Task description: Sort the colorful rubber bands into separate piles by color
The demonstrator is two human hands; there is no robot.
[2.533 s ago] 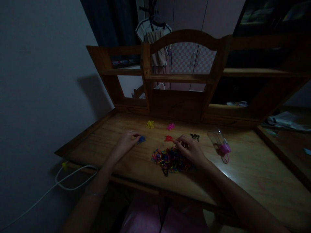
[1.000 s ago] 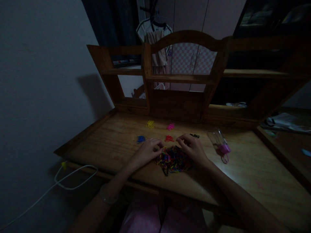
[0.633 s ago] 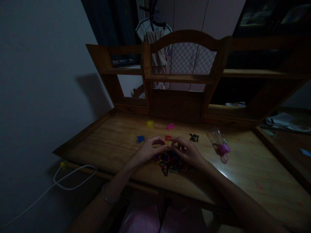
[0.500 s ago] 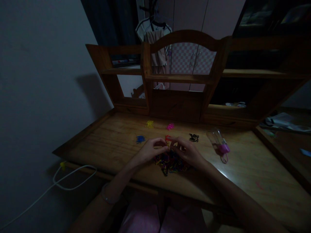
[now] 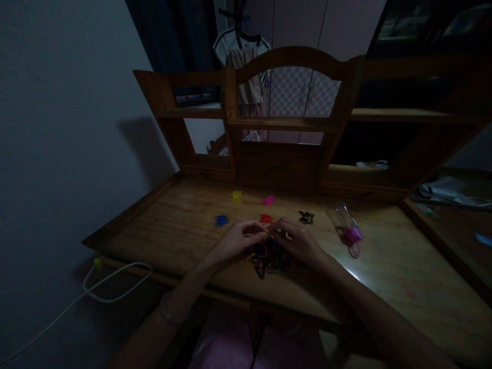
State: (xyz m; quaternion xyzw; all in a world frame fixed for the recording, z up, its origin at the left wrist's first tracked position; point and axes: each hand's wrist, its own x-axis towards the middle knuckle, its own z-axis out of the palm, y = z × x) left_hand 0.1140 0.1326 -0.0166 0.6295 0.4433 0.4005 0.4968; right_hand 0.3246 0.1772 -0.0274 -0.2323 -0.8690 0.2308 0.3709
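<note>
My left hand [image 5: 239,239] is closed in a pinch on a small yellow clip-like piece [image 5: 266,231]. Facing it, my right hand [image 5: 296,239] has its fingertips closed on or against the same spot; exactly what they grip is too small and dark to make out. Under both hands lies a mixed heap of small coloured pieces [image 5: 269,262], partly covered by them. Beyond the fingers is a little red pile [image 5: 266,218]. A blue pile [image 5: 221,220] sits to the left and a black pile [image 5: 306,218] to the right. Farther back are a yellow pile [image 5: 236,197] and a pink pile [image 5: 268,200].
A clear bottle with a pink cap and loop [image 5: 354,234] lies right of the black pile. The wooden desk [image 5: 161,220] has a shelf unit [image 5: 284,123] along its back. A white cable [image 5: 115,299] loops by the left front edge.
My left hand has moved from the blue pile to the mixed heap, where it took a yellow piece. My right hand has left the red pile and come to meet the left.
</note>
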